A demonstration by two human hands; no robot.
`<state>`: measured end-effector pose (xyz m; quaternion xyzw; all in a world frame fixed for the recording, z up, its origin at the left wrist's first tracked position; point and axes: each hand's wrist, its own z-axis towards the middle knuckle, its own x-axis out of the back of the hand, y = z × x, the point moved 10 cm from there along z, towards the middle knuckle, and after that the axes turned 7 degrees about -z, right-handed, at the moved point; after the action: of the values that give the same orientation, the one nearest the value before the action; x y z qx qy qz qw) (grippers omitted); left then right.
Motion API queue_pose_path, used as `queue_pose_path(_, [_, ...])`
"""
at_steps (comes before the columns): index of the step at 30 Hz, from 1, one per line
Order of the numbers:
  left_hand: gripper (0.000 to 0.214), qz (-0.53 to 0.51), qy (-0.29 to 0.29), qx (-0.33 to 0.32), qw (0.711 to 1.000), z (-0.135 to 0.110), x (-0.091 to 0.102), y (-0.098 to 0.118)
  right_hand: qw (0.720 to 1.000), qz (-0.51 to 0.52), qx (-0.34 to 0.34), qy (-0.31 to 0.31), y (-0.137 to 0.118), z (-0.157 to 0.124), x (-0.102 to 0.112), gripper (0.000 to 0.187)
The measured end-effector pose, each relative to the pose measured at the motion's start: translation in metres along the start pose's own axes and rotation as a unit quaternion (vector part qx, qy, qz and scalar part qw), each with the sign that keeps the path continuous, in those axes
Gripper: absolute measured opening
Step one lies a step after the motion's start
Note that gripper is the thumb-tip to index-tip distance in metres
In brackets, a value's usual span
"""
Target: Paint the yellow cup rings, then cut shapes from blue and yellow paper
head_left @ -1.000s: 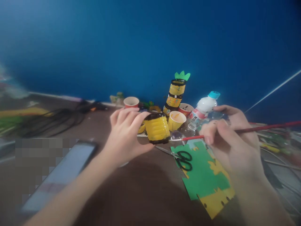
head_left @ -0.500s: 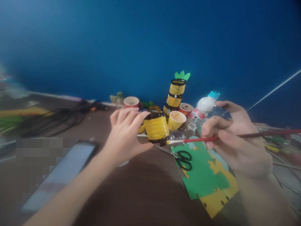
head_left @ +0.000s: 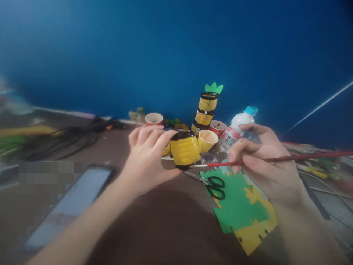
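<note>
Between the thumb and fingers of my left hand (head_left: 149, 158) is a yellow ribbed container (head_left: 185, 150) with black bands at its top and bottom. It looks like a painted piece of plastic bottle, held slightly tilted. My right hand (head_left: 267, 165) pinches a red-handled paintbrush (head_left: 220, 164), its bristle end at the container's lower black edge. The bristle tip is hard to see against the black. Just behind the container stands a yellow paper cup (head_left: 207, 141) with paint inside.
Scissors (head_left: 216, 187) lie on green craft paper (head_left: 237, 209) at the right. A phone (head_left: 68, 206) rests at the left. Behind are a banded yellow-and-black tower (head_left: 204, 114), a red cup (head_left: 153, 119) and a white bottle (head_left: 241, 123). Cables (head_left: 82, 136) run along the left.
My right hand and the paintbrush have moved left, bringing the brush tip along the container's bottom edge. The container has shifted very slightly right in my left hand.
</note>
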<state>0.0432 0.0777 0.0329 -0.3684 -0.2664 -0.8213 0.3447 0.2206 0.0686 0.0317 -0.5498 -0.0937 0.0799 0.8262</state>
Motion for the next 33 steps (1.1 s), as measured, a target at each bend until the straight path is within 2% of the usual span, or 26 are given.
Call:
queue_pose_path(5, [0.057,0.003,0.008,0.001,1.0,0.001,0.002,-0.001,1.0,-0.01,-0.001,0.029,-0.002,-0.001,0.006,0.032])
queue_pose_path(14, [0.057,-0.001,0.02,-0.001,1.0,-0.001,0.004,-0.002,0.999,-0.005,0.004,0.043,-0.003,0.0,0.014,0.032])
queue_pose_path(22, [0.058,-0.007,0.01,0.013,1.0,0.001,0.001,-0.009,0.997,0.0,-0.003,0.079,-0.002,-0.001,0.038,0.029])
queue_pose_path(25, [0.058,-0.003,0.012,0.01,1.0,0.001,0.0,-0.009,0.998,0.009,0.004,0.061,-0.005,-0.001,0.032,0.03])
queue_pose_path(30, [0.058,0.001,0.008,0.0,1.0,0.0,-0.001,-0.004,1.0,-0.004,0.011,0.009,-0.005,-0.003,0.004,0.026])
queue_pose_path(33, [0.06,0.007,0.01,-0.002,1.0,-0.001,0.0,-0.002,1.0,-0.024,0.006,0.003,-0.001,-0.004,-0.002,0.025])
